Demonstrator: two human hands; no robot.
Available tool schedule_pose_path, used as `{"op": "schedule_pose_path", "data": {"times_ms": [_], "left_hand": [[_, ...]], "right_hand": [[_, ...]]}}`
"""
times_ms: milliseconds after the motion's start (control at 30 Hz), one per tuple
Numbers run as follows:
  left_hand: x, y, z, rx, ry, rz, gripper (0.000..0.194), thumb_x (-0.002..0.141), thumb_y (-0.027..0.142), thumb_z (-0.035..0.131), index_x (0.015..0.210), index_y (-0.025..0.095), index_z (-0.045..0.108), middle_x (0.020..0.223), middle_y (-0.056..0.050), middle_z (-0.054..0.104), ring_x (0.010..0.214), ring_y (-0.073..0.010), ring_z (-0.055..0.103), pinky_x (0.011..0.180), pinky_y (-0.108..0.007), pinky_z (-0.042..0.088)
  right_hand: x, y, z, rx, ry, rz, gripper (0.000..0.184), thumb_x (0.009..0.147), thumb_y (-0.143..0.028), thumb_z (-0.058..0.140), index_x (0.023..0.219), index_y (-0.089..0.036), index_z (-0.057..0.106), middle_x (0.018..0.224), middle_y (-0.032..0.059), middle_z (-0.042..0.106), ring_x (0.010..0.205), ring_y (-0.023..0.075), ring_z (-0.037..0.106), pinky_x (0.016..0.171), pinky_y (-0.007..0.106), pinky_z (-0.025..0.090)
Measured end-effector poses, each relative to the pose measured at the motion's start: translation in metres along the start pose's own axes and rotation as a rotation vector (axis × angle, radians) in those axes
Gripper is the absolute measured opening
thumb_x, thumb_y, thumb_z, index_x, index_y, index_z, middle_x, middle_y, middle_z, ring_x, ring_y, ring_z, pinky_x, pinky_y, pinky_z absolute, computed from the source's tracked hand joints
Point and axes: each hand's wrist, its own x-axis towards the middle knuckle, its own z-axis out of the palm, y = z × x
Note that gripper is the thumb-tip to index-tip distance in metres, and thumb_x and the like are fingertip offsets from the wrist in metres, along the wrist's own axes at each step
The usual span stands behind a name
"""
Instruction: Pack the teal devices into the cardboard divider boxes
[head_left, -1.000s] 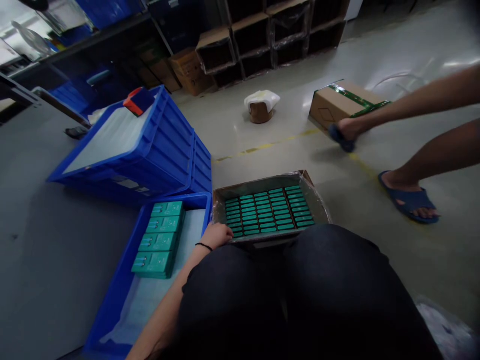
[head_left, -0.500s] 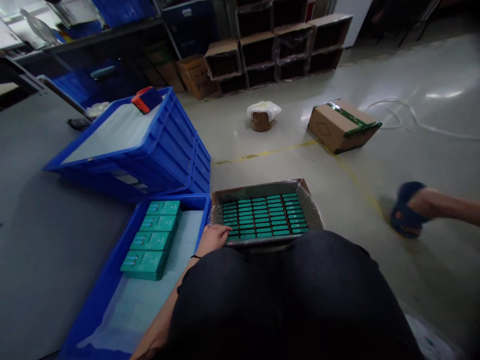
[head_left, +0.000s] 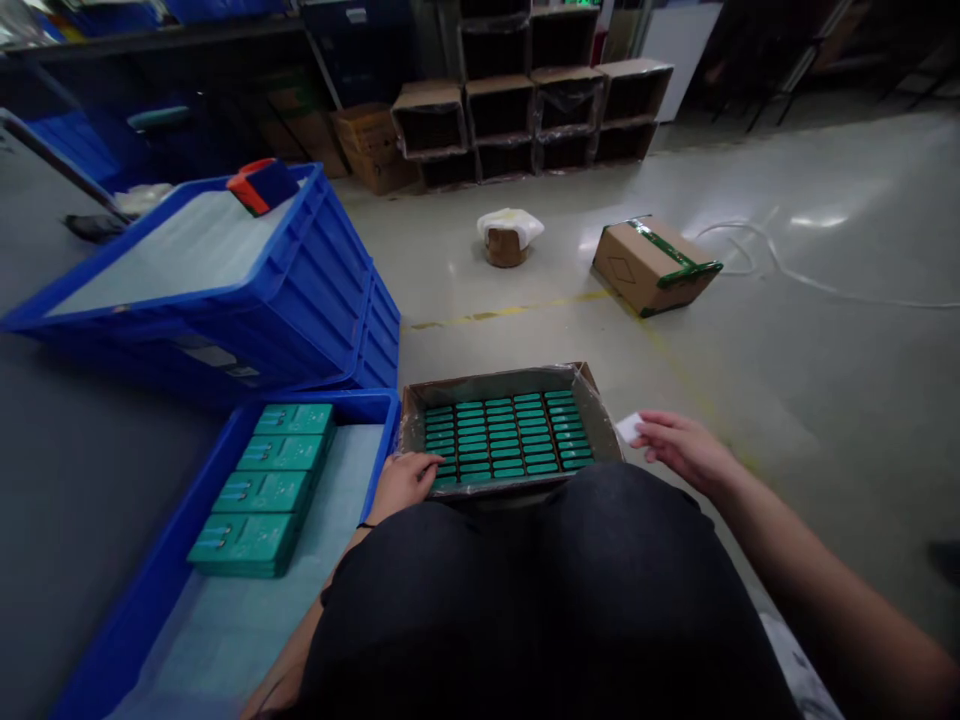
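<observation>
An open cardboard box [head_left: 592, 400] lined with plastic stands on the floor by my knees, packed with rows of small green packs [head_left: 506, 440]. My left hand [head_left: 401, 480] rests on the box's near left corner, fingers curled over the packs there. My right hand [head_left: 679, 447] reaches in from the right, beside the box's right wall, pinching a small white slip [head_left: 628, 428]. To the left, a blue crate [head_left: 379, 405] with a pale liner holds a row of larger green boxes [head_left: 262, 487].
A second blue crate [head_left: 315, 270] sits tilted behind the first, with a red and blue object on it. On the floor lie a taped cardboard carton [head_left: 652, 265], a wrapped roll [head_left: 506, 235] and a white hose [head_left: 795, 270]. Open cartons are stacked at the back wall.
My right hand has come into view beside the box with a white slip. The other person's sandalled feet have walked out of view to the right. The camera has tilted and shifted.
</observation>
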Motion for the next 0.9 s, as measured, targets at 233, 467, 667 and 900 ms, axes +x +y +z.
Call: {"op": "schedule_pose_path", "data": {"times_ms": [233, 467, 667, 900], "left_hand": [[-0.004, 0.004, -0.003, -0.016, 0.007, -0.007, 0.025, 0.09, 0.029, 0.048, 0.101, 0.029, 0.07, 0.103, -0.001, 0.074, 0.099, -0.0189, 0.064, 0.096, -0.04, 0.038], [-0.018, -0.001, -0.006, -0.157, 0.323, 0.047, 0.02, 0.09, 0.03, 0.05, 0.095, 0.024, 0.069, 0.111, -0.006, 0.068, 0.108, -0.019, 0.06, 0.098, -0.036, 0.044], [-0.023, -0.007, -0.026, -0.151, 0.381, -0.374, 0.044, 0.081, 0.047, 0.06, 0.116, 0.02, 0.061, 0.099, -0.006, 0.07, 0.08, -0.0182, 0.065, 0.073, -0.029, 0.051], [-0.001, 0.02, -0.053, 0.235, 0.03, -0.24, 0.031, 0.09, 0.034, 0.046, 0.068, 0.019, 0.061, 0.076, -0.008, 0.068, 0.075, -0.0233, 0.062, 0.066, -0.032, 0.04]], "right_hand": [[0.068, -0.02, 0.112, -0.275, -0.439, -0.236, 0.023, 0.08, -0.037, 0.06, 0.091, -0.018, 0.066, 0.094, 0.0094, 0.074, 0.087, 0.0224, 0.07, 0.071, 0.034, 0.06], [0.089, 0.002, 0.133, -0.613, -0.449, -0.401, 0.021, 0.064, -0.01, 0.067, 0.082, -0.02, 0.071, 0.101, 0.0051, 0.072, 0.101, 0.0258, 0.065, 0.098, 0.039, 0.047], [0.048, -0.009, 0.069, -0.845, 0.15, -0.419, 0.043, 0.086, -0.044, 0.052, 0.12, -0.018, 0.055, 0.107, 0.0104, 0.065, 0.09, 0.0247, 0.063, 0.075, 0.035, 0.048], [0.037, -0.019, 0.038, -1.359, -0.249, -0.052, 0.038, 0.095, -0.036, 0.038, 0.074, -0.018, 0.065, 0.073, 0.0119, 0.069, 0.072, 0.0264, 0.067, 0.057, 0.031, 0.039]]}}
